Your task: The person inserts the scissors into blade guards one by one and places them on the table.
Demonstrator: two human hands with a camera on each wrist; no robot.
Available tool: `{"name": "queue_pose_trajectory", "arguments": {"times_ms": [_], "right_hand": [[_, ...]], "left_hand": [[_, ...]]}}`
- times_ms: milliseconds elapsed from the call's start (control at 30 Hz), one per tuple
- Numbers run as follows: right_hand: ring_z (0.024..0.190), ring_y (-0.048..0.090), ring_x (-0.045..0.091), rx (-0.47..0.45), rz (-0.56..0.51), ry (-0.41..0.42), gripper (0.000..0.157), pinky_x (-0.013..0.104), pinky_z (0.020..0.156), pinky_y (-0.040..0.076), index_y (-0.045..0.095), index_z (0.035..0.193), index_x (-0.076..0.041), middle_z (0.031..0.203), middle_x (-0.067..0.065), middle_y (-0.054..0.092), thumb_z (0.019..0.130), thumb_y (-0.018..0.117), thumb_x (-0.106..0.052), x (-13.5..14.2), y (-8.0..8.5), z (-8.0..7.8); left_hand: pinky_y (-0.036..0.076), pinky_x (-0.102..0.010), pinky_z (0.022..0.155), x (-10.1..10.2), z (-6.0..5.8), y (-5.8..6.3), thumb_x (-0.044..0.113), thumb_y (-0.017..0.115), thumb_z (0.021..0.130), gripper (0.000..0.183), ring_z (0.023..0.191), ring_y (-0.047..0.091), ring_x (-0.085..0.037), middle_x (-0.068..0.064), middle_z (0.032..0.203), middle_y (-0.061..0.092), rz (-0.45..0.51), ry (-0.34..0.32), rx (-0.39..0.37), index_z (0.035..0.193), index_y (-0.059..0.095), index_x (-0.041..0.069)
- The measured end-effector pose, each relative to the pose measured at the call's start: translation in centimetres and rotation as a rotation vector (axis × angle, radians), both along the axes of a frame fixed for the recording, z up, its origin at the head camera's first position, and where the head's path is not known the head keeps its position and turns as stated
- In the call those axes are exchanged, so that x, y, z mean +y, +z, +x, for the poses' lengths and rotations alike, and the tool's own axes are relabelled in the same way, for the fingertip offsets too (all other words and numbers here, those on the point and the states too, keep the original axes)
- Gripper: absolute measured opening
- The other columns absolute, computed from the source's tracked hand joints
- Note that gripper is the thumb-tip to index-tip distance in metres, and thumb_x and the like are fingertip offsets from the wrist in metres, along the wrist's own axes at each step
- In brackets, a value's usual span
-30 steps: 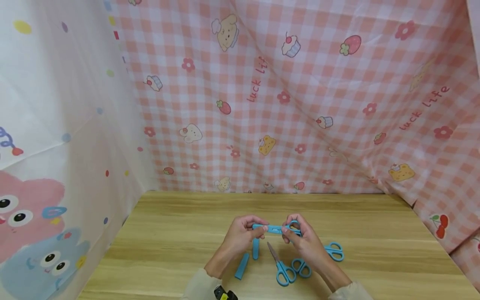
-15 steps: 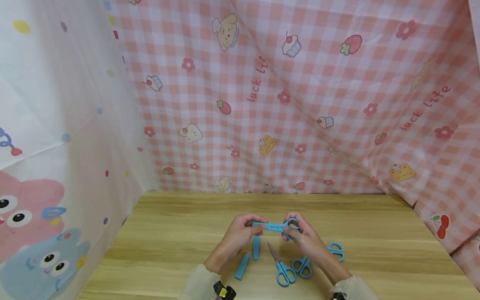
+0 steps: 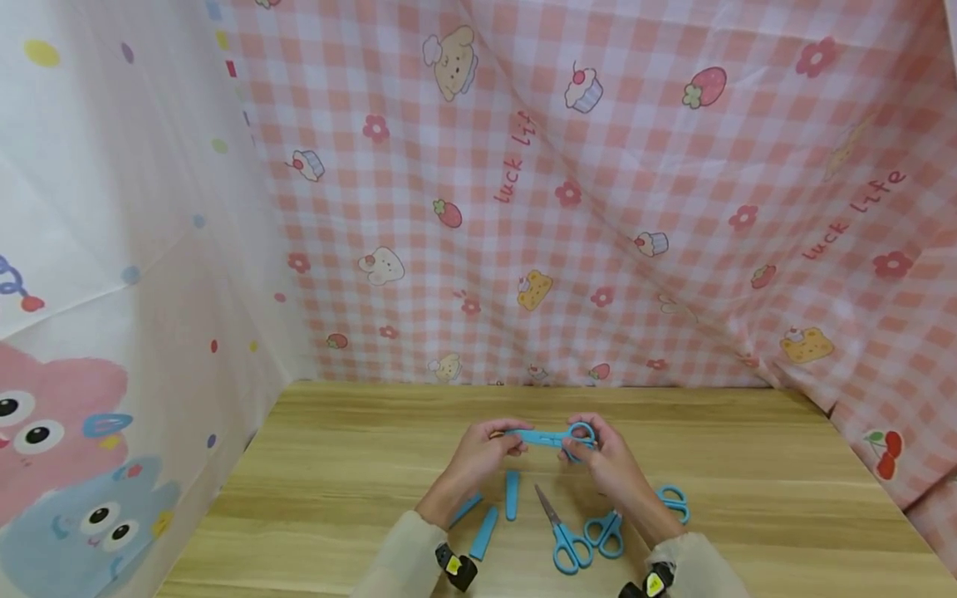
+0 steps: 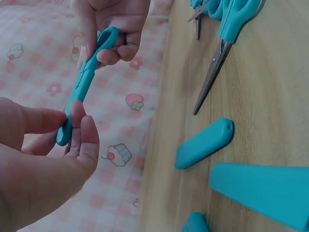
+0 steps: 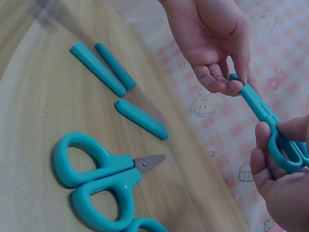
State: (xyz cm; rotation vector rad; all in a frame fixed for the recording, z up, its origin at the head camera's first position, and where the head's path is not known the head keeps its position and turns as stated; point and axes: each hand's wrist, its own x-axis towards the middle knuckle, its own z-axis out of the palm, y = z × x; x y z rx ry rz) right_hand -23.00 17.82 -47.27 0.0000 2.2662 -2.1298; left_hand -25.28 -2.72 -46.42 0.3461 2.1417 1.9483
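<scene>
A pair of blue-handled scissors (image 3: 581, 433) is held up above the table between both hands, its blades hidden in a blue blade cover (image 5: 257, 102). My left hand (image 3: 482, 448) pinches the tip end of the cover between thumb and fingers. Thumb and fingers of my right hand (image 3: 604, 455) grip the scissors at the handle loops. In the right wrist view the cover reaches right up to the handles. Below the hands lies another pair of scissors (image 3: 571, 548) with bare blades pointing away.
Three loose blue covers lie left of the bare scissors: one upright cover (image 3: 512, 496), one slanted cover (image 3: 483, 533) and one partly behind the left forearm (image 3: 465, 508). More scissors (image 3: 604, 534) and a further pair (image 3: 674, 503) lie to the right. A checked cloth (image 3: 463, 208) hangs behind the table.
Both hands have moved slightly up and away from the body with the covered scissors. The handle loops now show more fully. A third loose cover has come into view beside the left forearm.
</scene>
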Motion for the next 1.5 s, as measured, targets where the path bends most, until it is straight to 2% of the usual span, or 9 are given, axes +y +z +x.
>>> {"name": "queue_pose_trajectory", "arguments": {"times_ms": [167, 333, 467, 600, 700, 967, 1200, 1433, 1500], "right_hand": [[0.087, 0.069, 0.020, -0.018, 0.000, -0.037, 0.032, 0.037, 0.086, 0.056, 0.052, 0.129, 0.001, 0.100, 0.010, 0.058, 0.097, 0.058, 0.000, 0.1, -0.5, -1.0], [0.091, 0.067, 0.022, 0.002, 0.002, -0.016, 0.039, 0.040, 0.091, 0.054, 0.047, 0.139, 0.001, 0.099, 0.009, 0.054, 0.100, 0.049, 0.003, 0.3, -0.8, -1.8], [0.092, 0.066, 0.022, 0.007, 0.010, 0.003, 0.039, 0.042, 0.092, 0.053, 0.045, 0.140, 0.002, 0.097, 0.010, 0.052, 0.101, 0.045, 0.003, 0.5, -1.1, -2.3], [0.089, 0.063, 0.017, 0.021, 0.052, -0.044, 0.037, 0.034, 0.086, 0.055, 0.048, 0.137, 0.001, 0.099, 0.011, 0.057, 0.100, 0.049, 0.002, 0.7, -1.4, -2.7], [0.085, 0.061, 0.012, 0.023, 0.090, -0.090, 0.038, 0.026, 0.078, 0.052, 0.051, 0.135, 0.001, 0.100, 0.012, 0.064, 0.098, 0.054, 0.001, 0.9, -1.7, -3.0], [0.084, 0.061, 0.009, -0.019, 0.072, -0.105, 0.041, 0.021, 0.074, 0.049, 0.048, 0.137, 0.001, 0.098, 0.009, 0.068, 0.096, 0.057, 0.001, 1.2, -2.3, -3.5], [0.081, 0.057, 0.010, -0.033, 0.084, -0.108, 0.041, 0.025, 0.069, 0.045, 0.048, 0.136, 0.000, 0.102, 0.012, 0.069, 0.096, 0.059, -0.003, 1.2, -2.6, -3.7], [0.071, 0.053, 0.009, -0.046, 0.092, -0.121, 0.037, 0.021, 0.059, 0.040, 0.051, 0.130, 0.003, 0.091, 0.006, 0.067, 0.094, 0.059, 0.000, 1.3, -3.1, -4.4], [0.072, 0.053, 0.009, -0.044, 0.099, -0.123, 0.035, 0.021, 0.059, 0.040, 0.052, 0.129, 0.004, 0.091, 0.006, 0.067, 0.094, 0.059, 0.000, 1.4, -3.4, -4.6]], "left_hand": [[0.053, -0.045, 0.089, 0.3, -0.9, -0.6, 0.008, 0.060, 0.097, 0.020, 0.092, 0.064, -0.024, -0.009, 0.102, 0.067, -0.022, 0.082, -0.024, 0.113, 0.071, 0.004], [0.050, -0.045, 0.088, 0.7, -1.8, -0.9, 0.013, 0.068, 0.093, 0.015, 0.091, 0.060, -0.018, -0.004, 0.101, 0.066, -0.058, 0.177, -0.056, 0.107, 0.072, 0.009], [0.051, -0.038, 0.082, 0.9, -2.4, -1.3, 0.011, 0.072, 0.090, 0.014, 0.089, 0.060, -0.016, -0.005, 0.098, 0.067, -0.070, 0.216, -0.062, 0.103, 0.072, 0.008], [0.050, -0.029, 0.074, 1.2, -2.9, -1.8, 0.008, 0.075, 0.086, 0.020, 0.085, 0.061, -0.016, -0.006, 0.096, 0.067, -0.058, 0.252, -0.071, 0.104, 0.070, 0.003], [0.051, -0.028, 0.072, 1.4, -3.1, -2.1, 0.007, 0.077, 0.084, 0.026, 0.082, 0.061, -0.015, -0.006, 0.094, 0.067, -0.046, 0.278, -0.084, 0.106, 0.067, -0.002], [0.056, -0.037, 0.080, 1.8, -3.4, -2.6, 0.001, 0.076, 0.083, 0.028, 0.077, 0.063, -0.014, -0.008, 0.092, 0.068, -0.017, 0.320, -0.118, 0.108, 0.064, -0.005], [0.055, -0.038, 0.081, 2.0, -3.8, -2.9, 0.001, 0.075, 0.084, 0.027, 0.079, 0.063, -0.016, -0.007, 0.092, 0.069, -0.041, 0.350, -0.143, 0.109, 0.065, -0.004], [0.055, -0.034, 0.075, 2.3, -4.3, -3.3, -0.002, 0.072, 0.083, 0.024, 0.081, 0.067, -0.025, -0.007, 0.087, 0.070, -0.042, 0.367, -0.136, 0.106, 0.066, -0.005], [0.055, -0.033, 0.073, 2.4, -4.4, -3.4, -0.004, 0.071, 0.083, 0.023, 0.080, 0.067, -0.026, -0.007, 0.085, 0.070, -0.040, 0.370, -0.126, 0.105, 0.066, -0.006]]}}
